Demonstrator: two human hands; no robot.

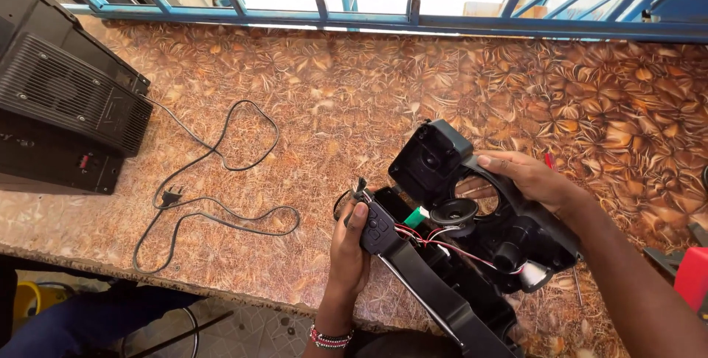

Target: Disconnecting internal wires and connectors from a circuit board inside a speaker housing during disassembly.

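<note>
An opened black portable speaker (472, 255) lies on the brown leaf-patterned worktop (354, 107), its two shell halves spread apart. My left hand (348, 247) grips the lower half near a small button panel, thumb on top. My right hand (527, 179) holds the upper front shell (435, 159) by the rim of a round speaker hole. Between the halves hang a loose small speaker driver (453, 213), red, black and white wires (442, 244) and a green part (415, 216).
A large black amplifier-like box (66, 100) with a grille stands at the far left, its black power cord (214, 181) looped across the worktop. A blue window frame (369, 11) runs along the back. A red object (693, 277) sits at the right edge.
</note>
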